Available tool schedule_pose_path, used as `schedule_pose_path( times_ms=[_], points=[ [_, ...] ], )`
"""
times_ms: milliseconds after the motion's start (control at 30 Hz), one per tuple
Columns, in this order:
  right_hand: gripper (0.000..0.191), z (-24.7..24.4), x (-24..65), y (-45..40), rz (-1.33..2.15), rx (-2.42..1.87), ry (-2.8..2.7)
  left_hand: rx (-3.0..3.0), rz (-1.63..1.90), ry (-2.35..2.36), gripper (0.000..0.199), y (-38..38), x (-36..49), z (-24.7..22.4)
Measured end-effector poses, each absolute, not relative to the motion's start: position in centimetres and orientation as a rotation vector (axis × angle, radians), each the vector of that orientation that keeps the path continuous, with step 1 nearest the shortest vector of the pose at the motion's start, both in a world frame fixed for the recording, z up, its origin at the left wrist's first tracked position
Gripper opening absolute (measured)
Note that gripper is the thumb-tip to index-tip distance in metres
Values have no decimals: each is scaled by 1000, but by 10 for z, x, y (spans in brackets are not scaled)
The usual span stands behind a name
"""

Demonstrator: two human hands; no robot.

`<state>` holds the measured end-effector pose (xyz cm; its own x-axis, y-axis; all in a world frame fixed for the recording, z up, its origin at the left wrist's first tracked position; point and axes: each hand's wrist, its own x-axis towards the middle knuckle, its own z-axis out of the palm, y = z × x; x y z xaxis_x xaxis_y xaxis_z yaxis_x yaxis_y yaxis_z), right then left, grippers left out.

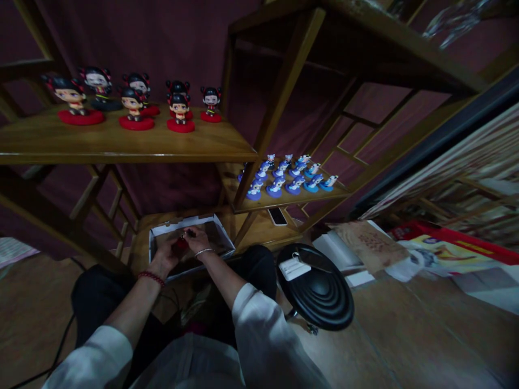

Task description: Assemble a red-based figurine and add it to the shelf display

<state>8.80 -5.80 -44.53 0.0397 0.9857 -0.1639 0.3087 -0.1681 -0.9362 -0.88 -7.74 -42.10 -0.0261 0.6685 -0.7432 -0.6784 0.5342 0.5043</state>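
Both hands meet over an open white box on the low shelf. My left hand, with a red bead bracelet at the wrist, is closed around a small figurine with a red base. My right hand, wearing a light bracelet, has its fingers closed on the figurine's dark upper part. Fingers cover most of the figurine. Above, on the wooden shelf, stand several black-haired figurines, most on red bases.
A lower right shelf holds several blue and purple figurines. Beneath it lies a phone. A round black stool carries a white object. Boxes and bags lie on the right. Wooden posts divide the shelving.
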Motion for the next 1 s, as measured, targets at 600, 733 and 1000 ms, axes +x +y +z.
schedule_pose_path(
  times_ms=[600, 733, 1000],
  points=[
    [22, -417, 98, -61, 1226, -1323, -1341, -40, 1344, 933, 27, -87, -16, -392],
    [23, -410, 104, -66, 1271, -1232, -1317, -40, 1375, 897, 28, -94, -14, -383],
    [28, -393, 105, -69, 1303, -1170, -1273, 20, 1377, 854, 23, -97, -17, -366]
  ],
)
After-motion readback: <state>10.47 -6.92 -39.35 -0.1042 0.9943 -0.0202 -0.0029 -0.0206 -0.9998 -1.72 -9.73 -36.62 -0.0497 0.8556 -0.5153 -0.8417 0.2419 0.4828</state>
